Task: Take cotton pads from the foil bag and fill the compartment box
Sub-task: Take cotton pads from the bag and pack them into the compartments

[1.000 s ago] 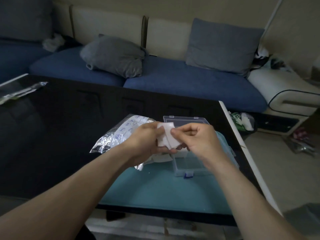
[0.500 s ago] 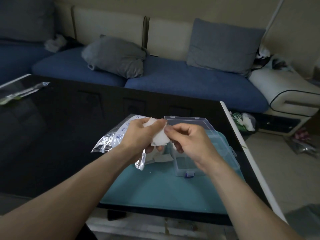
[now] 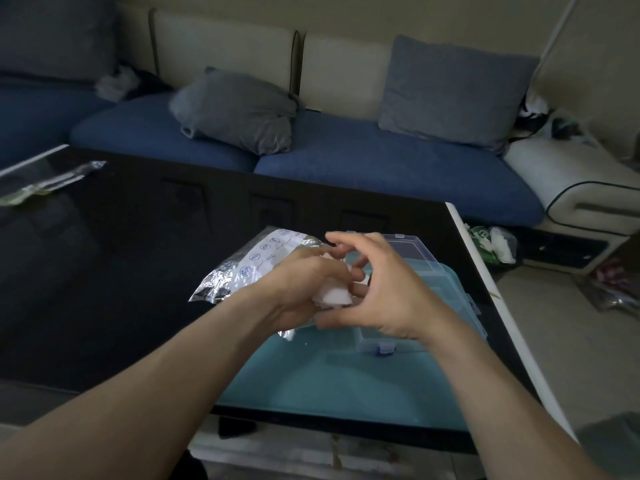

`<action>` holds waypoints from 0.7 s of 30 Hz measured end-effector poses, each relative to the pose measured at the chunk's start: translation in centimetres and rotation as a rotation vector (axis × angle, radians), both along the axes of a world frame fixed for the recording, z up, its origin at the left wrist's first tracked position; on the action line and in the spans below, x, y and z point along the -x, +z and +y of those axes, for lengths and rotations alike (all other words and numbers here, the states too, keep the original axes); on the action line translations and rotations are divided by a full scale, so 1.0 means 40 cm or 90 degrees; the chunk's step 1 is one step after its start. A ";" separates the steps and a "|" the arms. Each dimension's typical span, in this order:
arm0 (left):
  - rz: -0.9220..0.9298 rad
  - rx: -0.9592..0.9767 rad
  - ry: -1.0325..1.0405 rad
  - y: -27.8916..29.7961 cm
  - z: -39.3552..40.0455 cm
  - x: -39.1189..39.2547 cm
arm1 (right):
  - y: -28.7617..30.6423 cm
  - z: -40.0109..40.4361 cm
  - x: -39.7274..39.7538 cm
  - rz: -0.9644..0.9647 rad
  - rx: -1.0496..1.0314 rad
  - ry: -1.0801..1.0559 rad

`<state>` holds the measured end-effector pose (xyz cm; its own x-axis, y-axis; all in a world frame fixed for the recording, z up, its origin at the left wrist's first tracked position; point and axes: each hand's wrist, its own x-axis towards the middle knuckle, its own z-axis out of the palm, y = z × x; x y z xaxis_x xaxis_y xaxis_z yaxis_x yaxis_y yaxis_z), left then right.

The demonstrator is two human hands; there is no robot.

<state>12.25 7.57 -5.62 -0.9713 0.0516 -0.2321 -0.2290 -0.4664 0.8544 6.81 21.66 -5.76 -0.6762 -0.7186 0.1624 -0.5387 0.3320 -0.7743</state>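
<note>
My left hand (image 3: 298, 289) grips pads (image 3: 334, 295); right hand (image 3: 377, 292) touches them, fingers loosely curled; box (image 3: 429, 268) lies just beyond and under the right hand, so pads go forward-right.

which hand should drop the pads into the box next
Probably the right hand: it hangs directly over the clear box, fingers touching the cotton pads. The left hand grips those pads beside the foil bag, further from the box.
</note>
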 end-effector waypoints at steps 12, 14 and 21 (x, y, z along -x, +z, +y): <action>-0.085 0.024 -0.098 0.008 0.000 -0.008 | -0.016 0.007 0.009 0.057 -0.039 -0.019; -0.074 0.036 -0.114 0.008 0.004 -0.012 | -0.023 0.002 0.012 0.085 -0.062 -0.034; -0.035 0.021 -0.124 0.008 0.016 -0.016 | -0.014 0.011 0.005 0.003 -0.028 0.072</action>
<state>12.90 8.22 -5.30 -0.9297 0.2281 -0.2892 -0.3586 -0.3810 0.8522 6.63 22.12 -6.31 -0.5903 -0.7963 0.1320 -0.5775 0.3024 -0.7583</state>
